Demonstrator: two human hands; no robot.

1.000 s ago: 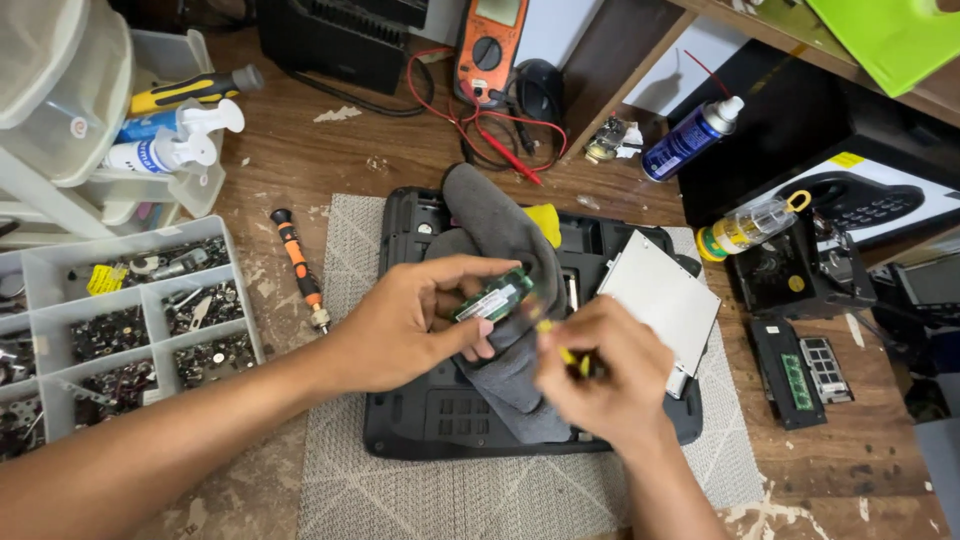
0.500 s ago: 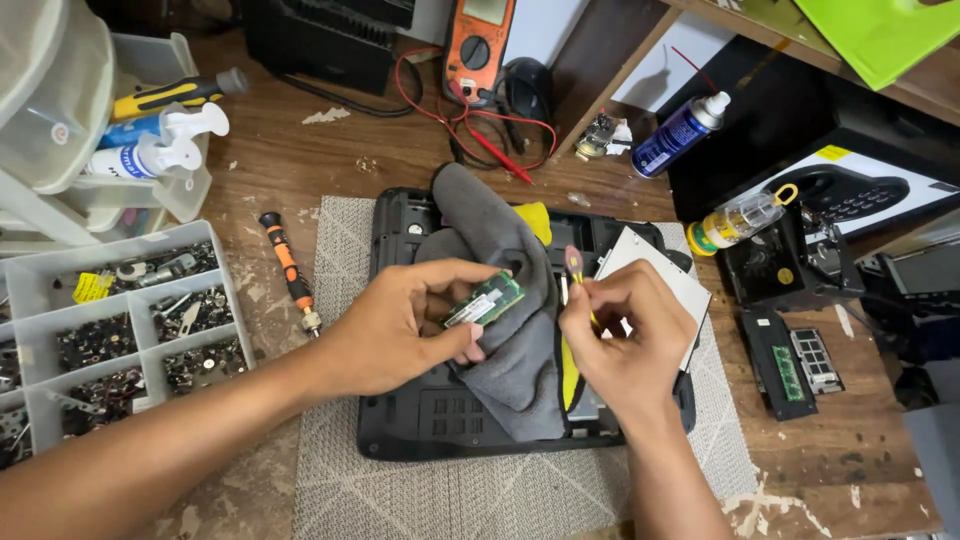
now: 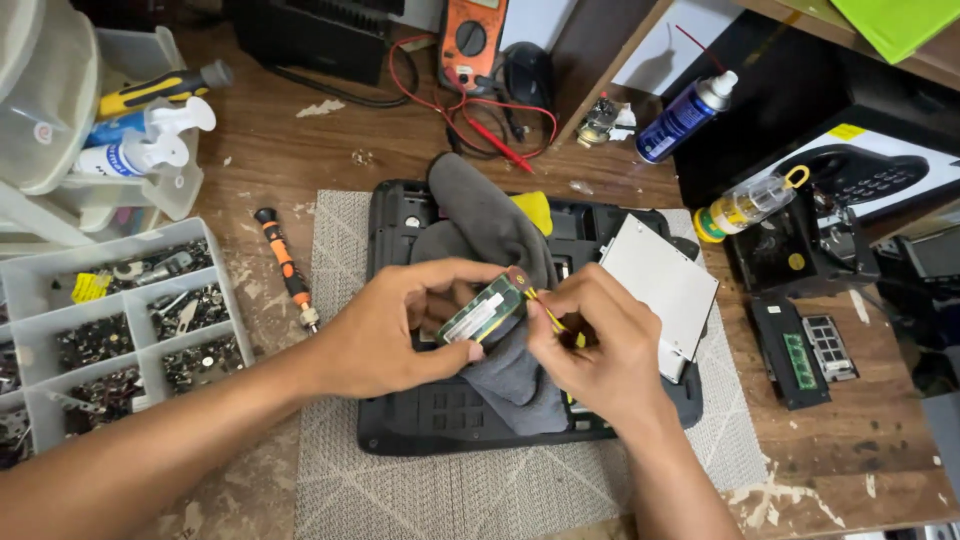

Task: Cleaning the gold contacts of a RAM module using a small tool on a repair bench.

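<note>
A small green rectangular memory module (image 3: 482,314) sits tilted at frame centre, touched by a thin yellow-handled brush (image 3: 545,310).

Left hand (image 3: 395,330) and right hand (image 3: 600,345) meet, fingers pinched.

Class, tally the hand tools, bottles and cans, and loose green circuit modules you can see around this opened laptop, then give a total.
Screwdrivers: 2, orange and yellow-handled
Small brush in right hand: 1
Spray bottles and cans: 4
Green modules: 3, one in left hand at, two on desk
Total: 10
</note>
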